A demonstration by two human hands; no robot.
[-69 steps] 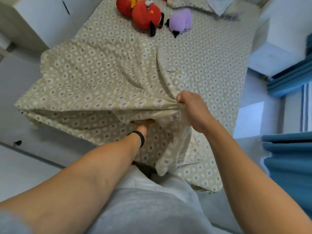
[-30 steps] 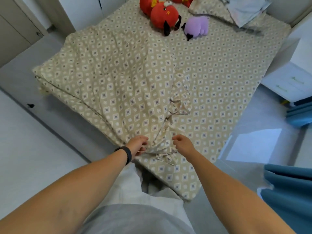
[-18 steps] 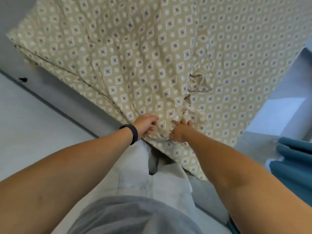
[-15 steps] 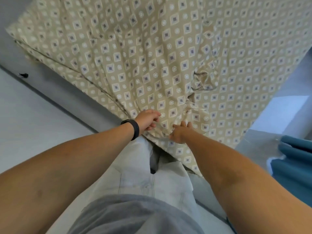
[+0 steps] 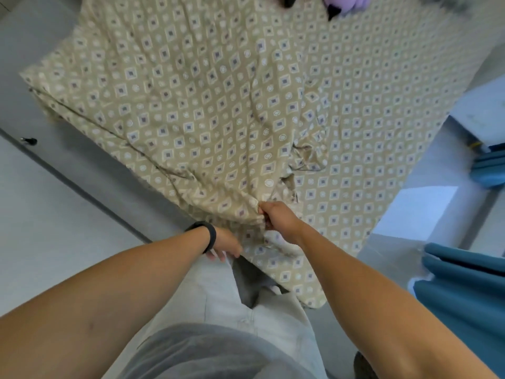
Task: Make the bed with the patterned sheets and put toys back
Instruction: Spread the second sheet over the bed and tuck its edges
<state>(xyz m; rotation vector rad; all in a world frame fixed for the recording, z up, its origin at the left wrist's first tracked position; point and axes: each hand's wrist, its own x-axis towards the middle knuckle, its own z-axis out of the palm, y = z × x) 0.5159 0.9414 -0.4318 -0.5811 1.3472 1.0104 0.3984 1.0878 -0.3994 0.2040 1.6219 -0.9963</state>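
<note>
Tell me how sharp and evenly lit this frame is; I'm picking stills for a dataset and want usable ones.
Head view: wide-angle bending curves the grey floor strip; the beige diamond-patterned sheet is sharp centrally, smeared toward the upper right edge; the purple plush toy is cropped and soft; a bright daylight patch falls on the floor; the right hand is crisp, the left hand slightly blurred.

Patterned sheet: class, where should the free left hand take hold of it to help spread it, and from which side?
Probably the hem of the patterned sheet left of the right hand, which already grips a bunch. The left hand approaches from the foot; the edge hangs free there.
</note>
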